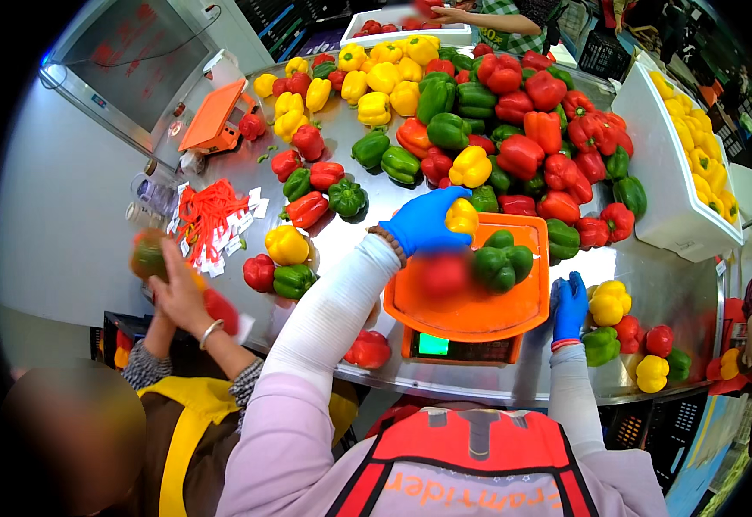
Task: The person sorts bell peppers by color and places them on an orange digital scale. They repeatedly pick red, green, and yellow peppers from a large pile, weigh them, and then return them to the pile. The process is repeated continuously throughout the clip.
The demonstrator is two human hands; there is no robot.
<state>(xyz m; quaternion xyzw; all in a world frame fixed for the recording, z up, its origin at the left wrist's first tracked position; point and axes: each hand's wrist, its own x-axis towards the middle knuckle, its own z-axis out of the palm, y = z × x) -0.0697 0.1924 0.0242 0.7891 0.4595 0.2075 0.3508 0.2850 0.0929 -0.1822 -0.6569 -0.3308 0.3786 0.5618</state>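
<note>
My left hand (431, 221), in a blue glove, is closed around a yellow bell pepper (462, 218) at the back left of an orange weighing scale's tray (479, 321). On that tray lie a green bell pepper (502, 262) and a blurred red one (443, 276) below my left hand. The scale's lit display (433, 344) faces me. My right hand (570, 307), also blue-gloved, rests by the table edge right of the scale, its fingers partly hidden from view; whether it holds anything does not show. Beside it sit a yellow pepper (610, 302) and a green pepper (601, 346).
A large heap of mixed peppers (521, 155) covers the back of the metal table (414, 381). A white foam box (666, 213) of yellow peppers stands right. Red tape strips (214, 213) lie left, near another orange scale (217, 119). A co-worker's hands (182, 291) hold peppers at left.
</note>
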